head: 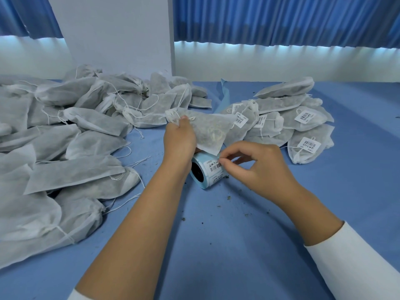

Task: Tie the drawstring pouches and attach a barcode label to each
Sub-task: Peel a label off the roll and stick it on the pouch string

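Right hand (259,167) pinches label (213,166) atop roll (200,158); left hand (178,137) grips pouch (207,131).

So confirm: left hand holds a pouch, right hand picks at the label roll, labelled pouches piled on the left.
Wrong: the head view shows the labelled pouches piled on the right. The left hand holds a pouch, the right hand picks at the label roll.

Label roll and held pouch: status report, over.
Left hand grips grey-white fabric drawstring pouch by its neck. Right hand pinches white barcode label on pale blue label roll. Pouch's lower corner overhangs the roll.
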{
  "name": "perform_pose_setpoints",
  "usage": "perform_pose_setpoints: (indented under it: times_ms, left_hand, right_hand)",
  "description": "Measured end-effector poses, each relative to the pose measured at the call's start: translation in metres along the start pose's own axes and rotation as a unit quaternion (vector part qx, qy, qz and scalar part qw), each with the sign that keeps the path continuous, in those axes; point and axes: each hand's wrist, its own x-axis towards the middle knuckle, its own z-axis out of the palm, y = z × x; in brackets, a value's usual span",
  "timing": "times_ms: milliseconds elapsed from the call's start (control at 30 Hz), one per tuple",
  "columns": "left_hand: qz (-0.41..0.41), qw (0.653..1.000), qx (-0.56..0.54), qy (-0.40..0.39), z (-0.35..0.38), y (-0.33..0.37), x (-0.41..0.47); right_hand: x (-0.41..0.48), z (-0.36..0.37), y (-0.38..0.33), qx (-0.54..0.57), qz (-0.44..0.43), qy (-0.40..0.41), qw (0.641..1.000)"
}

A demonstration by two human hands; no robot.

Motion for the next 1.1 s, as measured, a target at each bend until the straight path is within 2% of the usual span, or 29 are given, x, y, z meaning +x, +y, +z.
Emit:
perform_pose_setpoints:
  times_ms: [133,267,433,700,833,967,1100]
  left_hand:
    - [0.005,1.000,0.003,-0.006,0.001,-0.002,0.001]
    - [0.031,0.998,0.054,-0.017,0.003,-0.008,0.000]
    - [0.029,0.995,0.084,-0.042,0.003,-0.010,-0.001]
    - [0.069,0.996,0.000,-0.063,-0.005,0.005,-0.010]
    - [0.053,0.989,-0.088,-0.107,-0.005,0.013,-0.013]
    - [0.038,0.970,-0.160,-0.181,0.001,0.014,-0.020]
    - [0.069,0.974,-0.087,-0.200,0.006,0.007,-0.026]
  right_hand:
    - [0.002,-0.003,0.000,0.072,0.025,-0.009,0.997]
    - [0.005,-0.007,-0.003,0.150,0.011,-0.006,0.989]
    - [0.007,-0.012,-0.003,0.268,0.036,0.049,0.961]
    - [0.013,-0.020,-0.002,0.416,0.107,0.123,0.895]
    - [0.015,-0.023,-0.004,0.482,0.117,0.131,0.859]
    - [0.015,-0.020,-0.004,0.506,0.117,0.110,0.848]
    - [0.015,-0.017,-0.005,0.528,0.120,0.095,0.835]
